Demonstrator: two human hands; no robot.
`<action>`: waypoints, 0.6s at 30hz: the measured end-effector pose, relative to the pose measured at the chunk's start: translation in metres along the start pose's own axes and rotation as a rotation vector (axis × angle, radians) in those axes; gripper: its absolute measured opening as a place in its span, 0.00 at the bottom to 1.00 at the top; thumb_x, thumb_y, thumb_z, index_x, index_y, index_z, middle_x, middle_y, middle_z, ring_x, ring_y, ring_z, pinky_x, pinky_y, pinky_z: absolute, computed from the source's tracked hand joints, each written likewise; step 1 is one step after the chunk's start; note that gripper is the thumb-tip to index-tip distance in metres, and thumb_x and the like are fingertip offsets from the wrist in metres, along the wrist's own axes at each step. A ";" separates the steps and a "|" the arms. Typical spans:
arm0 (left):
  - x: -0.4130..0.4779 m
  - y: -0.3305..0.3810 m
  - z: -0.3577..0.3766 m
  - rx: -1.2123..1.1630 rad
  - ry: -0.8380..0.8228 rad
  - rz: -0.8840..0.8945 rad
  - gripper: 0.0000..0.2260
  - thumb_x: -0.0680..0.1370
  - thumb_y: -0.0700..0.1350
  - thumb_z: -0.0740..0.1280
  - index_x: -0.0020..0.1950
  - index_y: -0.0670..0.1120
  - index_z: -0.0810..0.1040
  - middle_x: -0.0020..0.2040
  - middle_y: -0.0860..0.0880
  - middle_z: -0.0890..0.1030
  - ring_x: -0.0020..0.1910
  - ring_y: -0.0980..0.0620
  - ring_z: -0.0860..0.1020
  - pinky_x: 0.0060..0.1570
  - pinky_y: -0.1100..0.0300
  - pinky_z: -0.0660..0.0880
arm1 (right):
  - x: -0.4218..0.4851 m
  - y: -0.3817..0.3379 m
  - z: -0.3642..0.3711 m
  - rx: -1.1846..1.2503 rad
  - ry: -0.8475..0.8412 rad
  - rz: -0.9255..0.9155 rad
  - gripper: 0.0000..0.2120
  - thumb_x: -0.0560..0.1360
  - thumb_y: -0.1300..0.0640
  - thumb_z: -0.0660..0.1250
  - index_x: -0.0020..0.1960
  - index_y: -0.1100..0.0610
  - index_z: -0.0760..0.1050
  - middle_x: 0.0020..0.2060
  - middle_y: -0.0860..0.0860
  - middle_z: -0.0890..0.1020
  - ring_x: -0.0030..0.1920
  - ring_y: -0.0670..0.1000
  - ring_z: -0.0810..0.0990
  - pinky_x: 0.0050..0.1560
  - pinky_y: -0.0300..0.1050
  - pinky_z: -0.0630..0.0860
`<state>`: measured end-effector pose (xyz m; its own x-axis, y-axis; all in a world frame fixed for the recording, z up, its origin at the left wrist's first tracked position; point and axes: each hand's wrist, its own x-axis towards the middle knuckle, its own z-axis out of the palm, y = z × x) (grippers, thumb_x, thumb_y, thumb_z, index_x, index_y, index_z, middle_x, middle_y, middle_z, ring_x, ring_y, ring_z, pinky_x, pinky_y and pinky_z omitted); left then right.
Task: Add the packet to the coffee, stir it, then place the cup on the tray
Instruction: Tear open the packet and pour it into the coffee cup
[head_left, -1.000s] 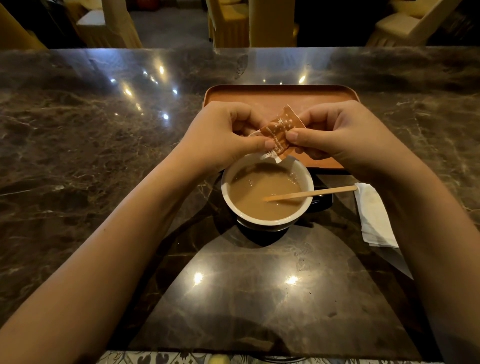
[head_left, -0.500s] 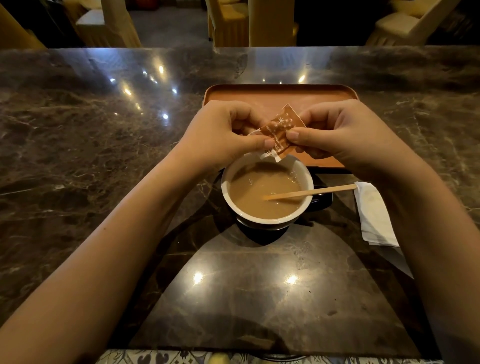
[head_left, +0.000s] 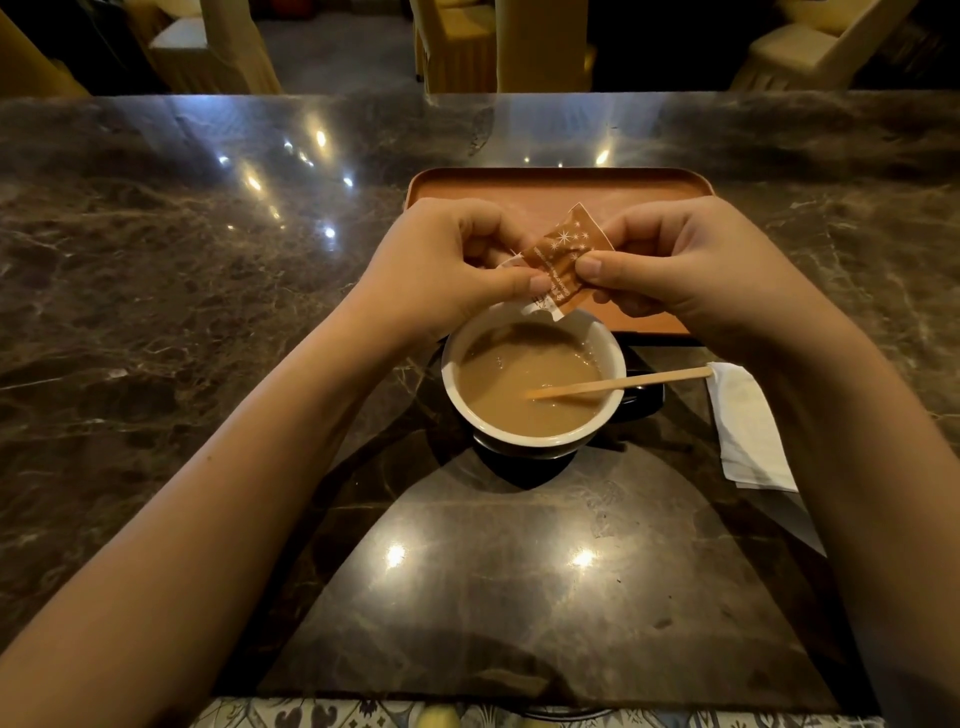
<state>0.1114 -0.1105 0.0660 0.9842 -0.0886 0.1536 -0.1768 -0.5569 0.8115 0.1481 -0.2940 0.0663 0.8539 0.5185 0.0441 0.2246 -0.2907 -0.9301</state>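
Note:
A small brown packet (head_left: 563, 254) with white star marks is pinched between my left hand (head_left: 441, 265) and my right hand (head_left: 680, 265), held tilted just above the far rim of the cup. Its lower white edge looks torn and hangs over the coffee. The cup (head_left: 462, 395) is white inside and dark outside, full of milky coffee, and stands on the marble counter. A wooden stir stick (head_left: 649, 380) leans in the coffee and sticks out to the right. The orange-brown tray (head_left: 561, 182) lies just beyond the cup, partly hidden by my hands.
A folded white napkin (head_left: 748, 426) lies to the right of the cup. The dark glossy marble counter (head_left: 182, 291) stretches left and right. Covered chairs (head_left: 218, 47) stand beyond the counter's far edge.
Almost nothing has moved. Both hands keep the same grip on the packet over the cup, with only a slight shift of the fingers.

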 end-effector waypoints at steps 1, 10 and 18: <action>-0.001 0.000 0.000 0.002 -0.003 0.000 0.09 0.68 0.43 0.74 0.47 0.44 0.81 0.37 0.53 0.81 0.39 0.53 0.81 0.44 0.64 0.78 | 0.000 0.000 0.000 0.001 0.004 -0.001 0.04 0.72 0.60 0.67 0.44 0.60 0.79 0.28 0.48 0.81 0.29 0.43 0.75 0.29 0.33 0.71; -0.001 0.000 0.001 0.030 0.004 -0.013 0.08 0.69 0.44 0.73 0.47 0.46 0.80 0.39 0.51 0.83 0.40 0.53 0.82 0.44 0.65 0.78 | 0.000 0.001 0.003 -0.025 0.002 -0.007 0.04 0.72 0.60 0.67 0.45 0.60 0.79 0.28 0.47 0.81 0.29 0.43 0.75 0.29 0.32 0.71; -0.002 0.005 -0.002 -0.009 -0.050 0.012 0.11 0.67 0.44 0.73 0.48 0.47 0.80 0.45 0.52 0.83 0.44 0.56 0.81 0.49 0.65 0.77 | 0.000 0.001 0.001 -0.011 0.030 -0.012 0.06 0.72 0.60 0.67 0.47 0.61 0.79 0.29 0.48 0.81 0.29 0.42 0.75 0.29 0.32 0.71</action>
<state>0.1087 -0.1113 0.0707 0.9814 -0.1364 0.1349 -0.1881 -0.5482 0.8149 0.1480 -0.2929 0.0648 0.8647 0.4979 0.0667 0.2401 -0.2930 -0.9255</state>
